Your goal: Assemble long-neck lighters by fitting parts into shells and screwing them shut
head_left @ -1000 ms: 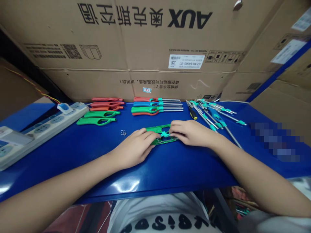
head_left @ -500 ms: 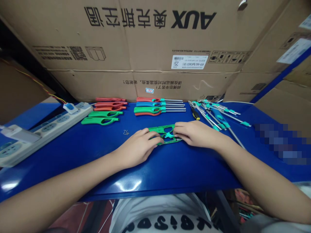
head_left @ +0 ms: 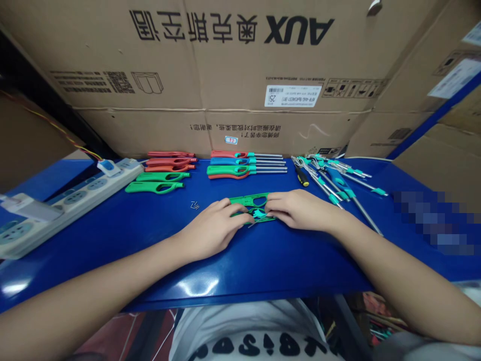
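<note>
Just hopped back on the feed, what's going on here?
A person has both hands at a green plastic casing on the blue table: left hand at its left end, right hand at its right. A small teal piece shows between the fingertips; the exact grip is unclear. Tiny metal pieces lie near the left hand. Behind are coloured handles and handles with metal tubes; more tubes with teal parts lie in a loose heap to the right.

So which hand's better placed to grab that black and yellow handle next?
Right hand, probably: the black and yellow handle lies just beyond it. The left hand is farther, at the other end of the open green plastic casing.
</note>
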A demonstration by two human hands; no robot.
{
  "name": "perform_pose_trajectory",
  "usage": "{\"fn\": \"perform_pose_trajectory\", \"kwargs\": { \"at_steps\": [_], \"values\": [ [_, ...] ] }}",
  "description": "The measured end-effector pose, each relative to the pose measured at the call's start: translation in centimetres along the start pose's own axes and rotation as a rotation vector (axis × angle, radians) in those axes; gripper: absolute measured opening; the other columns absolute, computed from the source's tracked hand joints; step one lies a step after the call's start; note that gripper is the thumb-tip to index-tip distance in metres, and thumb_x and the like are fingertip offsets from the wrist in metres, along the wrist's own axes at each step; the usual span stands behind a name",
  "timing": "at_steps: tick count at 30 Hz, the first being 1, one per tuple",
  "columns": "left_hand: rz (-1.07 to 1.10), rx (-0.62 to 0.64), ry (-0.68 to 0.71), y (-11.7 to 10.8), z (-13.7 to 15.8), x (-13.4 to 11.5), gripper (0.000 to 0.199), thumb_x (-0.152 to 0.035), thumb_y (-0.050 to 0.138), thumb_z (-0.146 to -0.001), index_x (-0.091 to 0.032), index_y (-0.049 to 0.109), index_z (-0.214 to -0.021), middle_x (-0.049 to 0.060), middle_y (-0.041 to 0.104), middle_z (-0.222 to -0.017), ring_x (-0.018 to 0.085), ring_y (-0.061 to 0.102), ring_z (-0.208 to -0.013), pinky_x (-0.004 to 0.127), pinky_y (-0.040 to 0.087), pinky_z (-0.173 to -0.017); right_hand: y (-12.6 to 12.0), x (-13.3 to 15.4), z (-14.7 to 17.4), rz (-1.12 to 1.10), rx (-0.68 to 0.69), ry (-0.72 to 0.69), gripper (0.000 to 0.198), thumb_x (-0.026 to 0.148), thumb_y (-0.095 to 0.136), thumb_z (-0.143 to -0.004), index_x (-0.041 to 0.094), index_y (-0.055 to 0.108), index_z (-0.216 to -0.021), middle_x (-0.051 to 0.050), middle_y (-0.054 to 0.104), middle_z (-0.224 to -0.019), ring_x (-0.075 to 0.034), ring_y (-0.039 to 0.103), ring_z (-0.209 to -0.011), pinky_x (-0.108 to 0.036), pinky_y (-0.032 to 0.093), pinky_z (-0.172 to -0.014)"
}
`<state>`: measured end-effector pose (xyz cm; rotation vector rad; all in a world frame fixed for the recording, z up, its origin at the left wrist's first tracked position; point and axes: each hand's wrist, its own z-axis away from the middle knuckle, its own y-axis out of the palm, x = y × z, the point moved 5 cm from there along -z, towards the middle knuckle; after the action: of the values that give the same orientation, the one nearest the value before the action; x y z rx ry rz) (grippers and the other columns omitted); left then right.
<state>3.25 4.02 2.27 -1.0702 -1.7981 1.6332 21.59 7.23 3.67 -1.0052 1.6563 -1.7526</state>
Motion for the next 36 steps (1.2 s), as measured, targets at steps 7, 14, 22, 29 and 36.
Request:
{"fn": "perform_pose_trajectory", "kwargs": {
  "at_steps": [7,14,22,29,36],
  "values": [
    [-0.004,0.010,0.014,0.1,-0.1,0.0,0.031,-0.019,0.041,-0.103,-0.027,0.065,-0.120,0.008,0.063,-0.127,0.027,0.056,-0.107,0.044,0.048,-0.092,0.9,-0.6,-0.5,-0.149,-0.036,-0.008,0.017,0.023,0.051,-0.099,0.018,0.066,-0.091,-0.004,0.065,-0.093,-0.016,0.060,-0.080,-0.025,0.039,-0.068],
    [0.087,-0.040,-0.020,0.0,-0.1,0.2,0.025,-0.016,0.048,-0.100,-0.019,0.057,-0.123,0.010,0.067,-0.120,0.025,0.059,-0.107,0.043,0.048,-0.097,1.0,0.2,-0.6,-0.104,-0.065,-0.080,0.017,0.024,0.048,-0.100,0.018,0.061,-0.088,-0.004,0.062,-0.088,-0.015,0.053,-0.072,-0.025,0.035,-0.064],
    [0.249,-0.082,-0.103,0.1,-0.1,1.2,0.031,-0.014,0.059,-0.093,-0.017,0.058,-0.123,0.012,0.066,-0.122,0.027,0.058,-0.117,0.045,0.051,-0.101,1.4,0.6,-0.8,-0.061,-0.077,-0.120,0.020,0.018,0.045,-0.099,0.019,0.059,-0.085,-0.003,0.061,-0.086,-0.015,0.051,-0.072,-0.026,0.033,-0.063],
    [0.275,-0.072,-0.111,0.2,-0.1,1.3,0.027,-0.013,0.059,-0.092,-0.017,0.064,-0.118,0.011,0.065,-0.118,0.026,0.060,-0.115,0.045,0.050,-0.104,1.4,0.8,-0.7,-0.085,-0.062,-0.151,0.019,0.018,0.048,-0.098,0.020,0.060,-0.083,-0.002,0.062,-0.086,-0.015,0.054,-0.074,-0.025,0.036,-0.065],
    [0.299,-0.032,-0.145,0.2,-0.1,1.5,0.030,-0.012,0.060,-0.091,-0.017,0.064,-0.120,0.010,0.063,-0.116,0.026,0.058,-0.116,0.044,0.050,-0.104,1.6,1.0,-0.7,-0.058,-0.096,-0.173,0.021,0.019,0.046,-0.099,0.019,0.061,-0.084,-0.003,0.062,-0.086,-0.015,0.054,-0.073,-0.026,0.036,-0.065]
  ]
}}
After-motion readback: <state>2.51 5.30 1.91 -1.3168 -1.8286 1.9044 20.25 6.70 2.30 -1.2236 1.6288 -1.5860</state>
